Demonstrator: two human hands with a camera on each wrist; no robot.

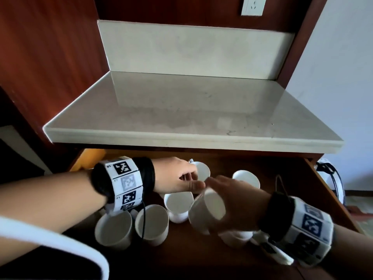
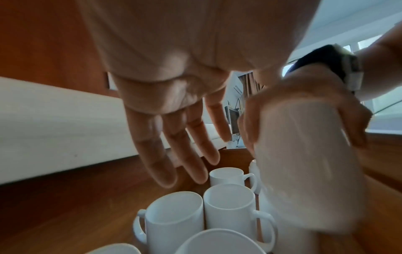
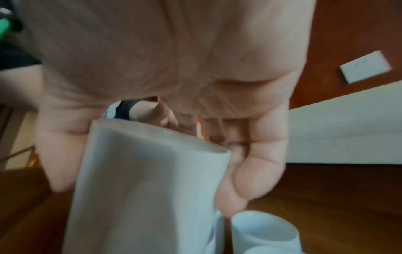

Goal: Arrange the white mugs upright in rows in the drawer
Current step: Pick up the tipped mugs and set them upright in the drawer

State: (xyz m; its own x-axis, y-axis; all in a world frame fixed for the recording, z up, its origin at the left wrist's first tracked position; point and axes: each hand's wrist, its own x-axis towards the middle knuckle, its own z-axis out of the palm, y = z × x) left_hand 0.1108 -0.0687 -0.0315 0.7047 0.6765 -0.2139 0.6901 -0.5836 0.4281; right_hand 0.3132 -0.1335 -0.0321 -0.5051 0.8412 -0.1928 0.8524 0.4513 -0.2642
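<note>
White ceramic mugs (image 1: 151,223) stand upright and close together in the open brown wooden drawer (image 1: 201,259), under a pale stone counter (image 1: 181,110). The right hand (image 1: 238,201) wraps around one tilted white mug (image 1: 207,211), held above the others and looking blurry. The left hand (image 1: 175,175) reaches over the back mugs with its fingers (image 2: 165,154) straight and spread, holding nothing.

Dim drawer interior, pale glare on countertop (image 1: 181,110), motion-blurred wrist views, wide-angle bending at edges
</note>
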